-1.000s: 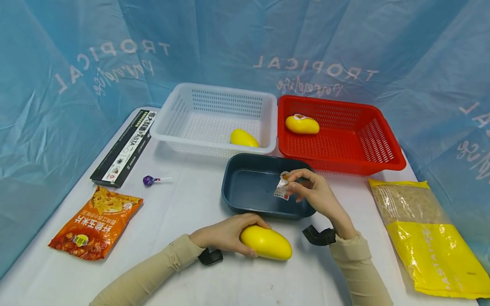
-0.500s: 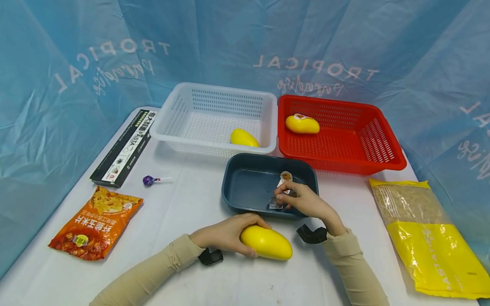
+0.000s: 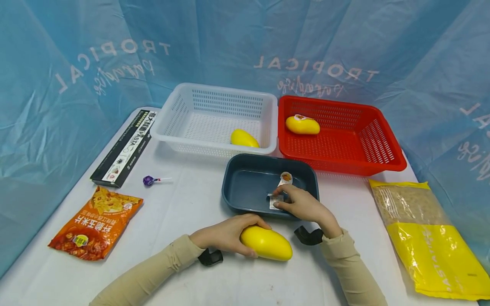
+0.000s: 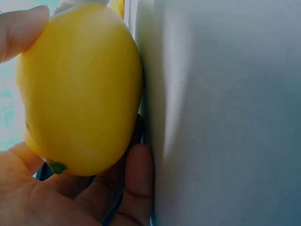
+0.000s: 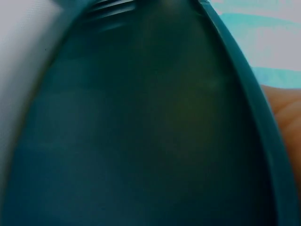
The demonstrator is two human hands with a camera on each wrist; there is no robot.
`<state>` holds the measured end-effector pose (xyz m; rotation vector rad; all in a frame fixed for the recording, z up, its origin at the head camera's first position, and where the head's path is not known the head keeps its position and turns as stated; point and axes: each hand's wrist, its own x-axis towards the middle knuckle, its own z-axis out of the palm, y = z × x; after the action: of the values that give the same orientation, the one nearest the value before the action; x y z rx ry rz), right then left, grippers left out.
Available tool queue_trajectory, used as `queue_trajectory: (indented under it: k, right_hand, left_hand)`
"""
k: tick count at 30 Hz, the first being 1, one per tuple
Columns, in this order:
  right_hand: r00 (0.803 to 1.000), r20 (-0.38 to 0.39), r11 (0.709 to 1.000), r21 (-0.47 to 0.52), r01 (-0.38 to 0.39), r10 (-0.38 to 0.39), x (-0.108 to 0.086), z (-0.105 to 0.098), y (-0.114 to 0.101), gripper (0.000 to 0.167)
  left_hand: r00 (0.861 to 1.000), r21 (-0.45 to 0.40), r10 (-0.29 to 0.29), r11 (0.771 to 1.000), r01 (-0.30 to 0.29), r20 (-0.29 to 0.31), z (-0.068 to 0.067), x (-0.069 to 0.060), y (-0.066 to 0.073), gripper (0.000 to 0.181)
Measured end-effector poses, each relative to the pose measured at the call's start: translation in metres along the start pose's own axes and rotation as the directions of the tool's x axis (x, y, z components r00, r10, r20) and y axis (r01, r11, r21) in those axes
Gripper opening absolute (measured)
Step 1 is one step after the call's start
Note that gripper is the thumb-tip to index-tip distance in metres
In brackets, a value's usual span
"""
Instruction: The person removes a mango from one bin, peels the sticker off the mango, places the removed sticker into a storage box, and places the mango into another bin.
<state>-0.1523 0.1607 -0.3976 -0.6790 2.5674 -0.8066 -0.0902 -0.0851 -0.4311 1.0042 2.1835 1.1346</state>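
Note:
My left hand (image 3: 229, 233) grips a yellow mango (image 3: 268, 243) on the white table, in front of the dark blue tray (image 3: 245, 210). In the left wrist view the fingers curl round that mango (image 4: 84, 89), its green stem end showing. My right hand (image 3: 306, 206) reaches over the tray's right side, thumb and index finger apart. Beneath them on the tray floor lies a small paper label (image 3: 286, 177) with a round picture end, partly covered by the fingers. In the right wrist view the tray wall (image 5: 141, 117) fills most of the picture.
Behind the tray stand a white basket (image 3: 180, 138) and a red basket (image 3: 383, 168), each holding one mango. On the left lie a pasta box (image 3: 124, 148), a lollipop (image 3: 148, 181) and an orange snack bag (image 3: 97, 223). A yellow pasta bag (image 3: 436, 242) lies right.
My right hand has lowered the label into the tray and moved nearer and left; its thumb and index finger have parted over it. The left hand and mango have stayed put.

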Motion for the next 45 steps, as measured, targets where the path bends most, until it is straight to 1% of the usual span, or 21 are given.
queue_trajectory:
  k: [4, 7, 10, 13, 17, 23, 27, 31, 34, 37, 40, 45]
  right_hand:
    - [1.000, 0.002, 1.000, 0.019, 0.013, -0.013, 0.000, 0.001, -0.002, 0.040]
    - [1.000, 0.012, 1.000, 0.019, 0.015, -0.015, 0.000, 0.002, -0.003, 0.045]
    - [1.000, 0.017, 1.000, -0.009, 0.010, -0.010, -0.001, 0.002, -0.003, 0.052]
    - [1.000, 0.015, 0.999, -0.024, 0.022, -0.021, -0.001, 0.001, -0.002, 0.061]
    - [0.999, -0.010, 0.999, -0.005, 0.046, -0.046, -0.001, 0.000, -0.001, 0.068]
    - [0.995, -0.074, 0.996, 0.050, 0.068, -0.064, -0.004, 0.001, -0.002, 0.062]
    - [0.989, -0.123, 0.989, 0.111, 0.099, -0.086, -0.009, 0.002, -0.008, 0.058]
    - [0.971, -0.189, 0.972, 0.155, 0.178, -0.147, -0.016, 0.003, -0.018, 0.053]
    - [0.953, -0.216, 0.944, 0.206, 0.256, -0.211, -0.023, 0.003, -0.028, 0.049]
    - [0.939, -0.209, 0.912, 0.255, 0.321, -0.272, -0.029, 0.003, -0.036, 0.046]
    - [0.929, -0.185, 0.887, 0.285, 0.362, -0.320, -0.034, 0.003, -0.043, 0.044]
    - [0.914, -0.139, 0.859, 0.311, 0.406, -0.381, -0.037, 0.006, -0.048, 0.043]
  left_hand:
    - [0.999, 0.026, -0.035, 0.999, 0.035, 0.021, -0.003, -0.003, 0.003, 0.061]
    - [0.997, 0.101, -0.070, 0.993, 0.067, 0.032, -0.007, -0.007, 0.009, 0.061]
    - [0.994, 0.195, -0.101, 0.976, 0.093, 0.029, -0.012, -0.010, 0.014, 0.061]
    - [0.993, 0.254, -0.118, 0.961, 0.110, 0.019, -0.016, -0.013, 0.018, 0.062]
    - [0.992, 0.300, -0.122, 0.947, 0.112, 0.013, -0.018, -0.014, 0.021, 0.063]
    - [0.993, 0.361, -0.112, 0.927, 0.096, 0.024, -0.019, -0.015, 0.022, 0.065]
    - [0.994, 0.365, -0.106, 0.927, 0.086, 0.037, -0.020, -0.015, 0.023, 0.065]
    - [0.994, 0.362, -0.098, 0.929, 0.076, 0.043, -0.020, -0.015, 0.023, 0.065]
    - [0.994, 0.361, -0.105, 0.929, 0.085, 0.037, -0.021, -0.016, 0.024, 0.065]
    - [0.992, 0.363, -0.129, 0.925, 0.114, 0.016, -0.022, -0.016, 0.024, 0.065]
    - [0.989, 0.368, -0.151, 0.919, 0.141, 0.000, -0.023, -0.017, 0.024, 0.065]
    - [0.990, 0.375, -0.138, 0.918, 0.126, 0.005, -0.025, -0.018, 0.024, 0.066]
